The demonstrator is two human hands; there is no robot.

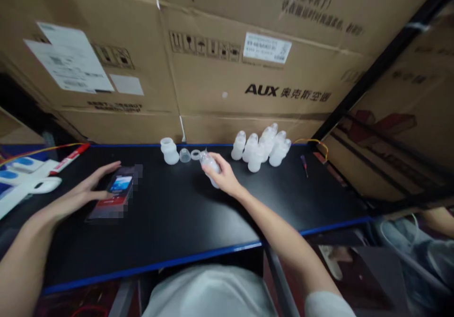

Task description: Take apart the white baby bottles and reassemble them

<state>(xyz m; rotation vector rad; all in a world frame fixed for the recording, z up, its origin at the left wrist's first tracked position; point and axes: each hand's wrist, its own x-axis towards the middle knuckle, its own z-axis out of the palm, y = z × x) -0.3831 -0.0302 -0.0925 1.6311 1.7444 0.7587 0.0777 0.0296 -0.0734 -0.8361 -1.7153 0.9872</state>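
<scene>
At the left of the black table, my left hand rests with thumb and fingers spread around a phone whose screen is lit; part of the phone is pixelated. My right hand is wrapped round a translucent white baby bottle near the middle, tilted above the table. Just left of it lie a clear ring and a clear dome cap. Beside them stands an open bottle without a top. Several capped bottles stand in a group to the right of my right hand.
Large cardboard boxes form a wall behind the table. A small screwdriver lies at the right. A red marker and a white plastic piece are at the far left. Another person's arm shows at the right edge.
</scene>
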